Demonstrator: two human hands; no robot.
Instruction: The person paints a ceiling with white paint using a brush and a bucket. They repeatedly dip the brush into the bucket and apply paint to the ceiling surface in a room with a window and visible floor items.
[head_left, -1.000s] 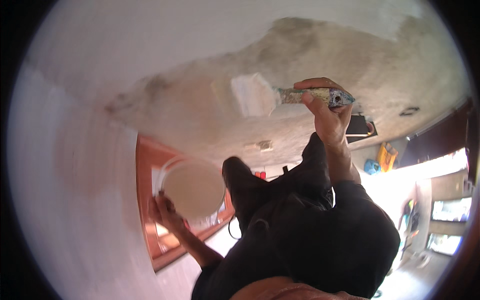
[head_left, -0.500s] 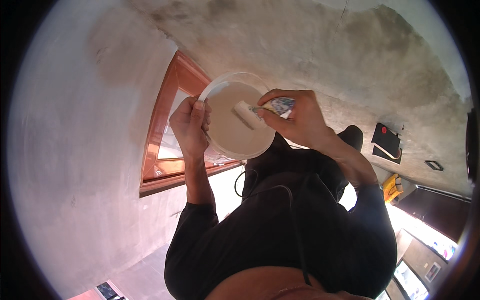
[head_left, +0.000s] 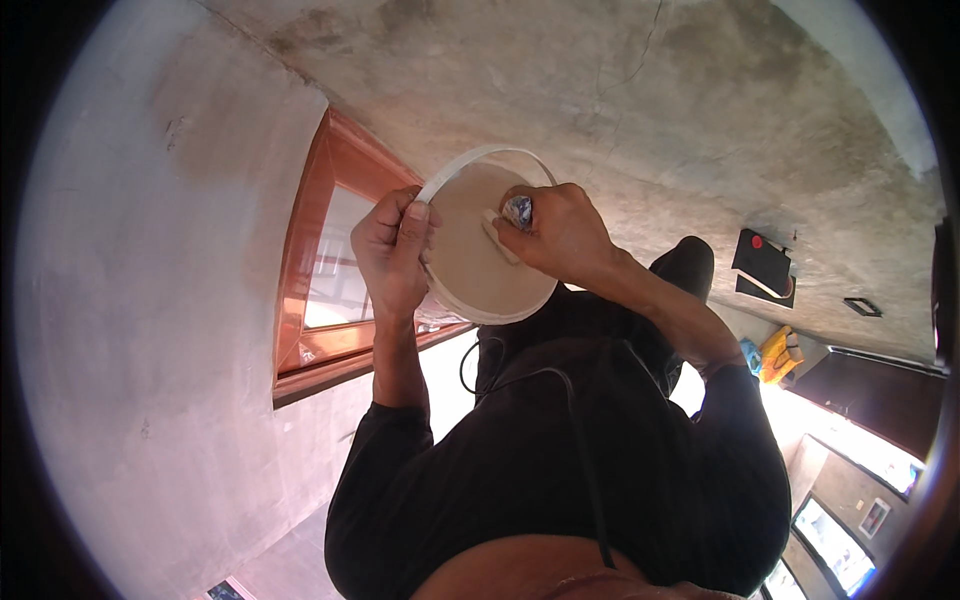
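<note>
Up in front of my body is a round white bucket point(head_left: 492, 318) holding pale, creamy paint point(head_left: 472, 265). My left hand point(head_left: 392, 255) is closed on the left side of its rim, the thumb over the edge. Over the right part of the opening, my right hand point(head_left: 572, 238) is wrapped round the patterned handle of a paintbrush point(head_left: 517, 212). The pale brush head points down into the bucket at the paint, partly hidden behind my fingers. How deep it dips I cannot tell.
A reddish-brown window frame point(head_left: 297, 325) stands left of the bucket, set in a grey plastered wall point(head_left: 160, 300). At the right are a black object with a red spot point(head_left: 764, 262), a yellow bag point(head_left: 778, 356) and a small dark frame point(head_left: 862, 307). A thin black cable point(head_left: 571, 395) runs down my front.
My right hand has turned and shifted slightly left, so the brush handle now points more toward me. The bucket and my left hand have moved slightly right.
</note>
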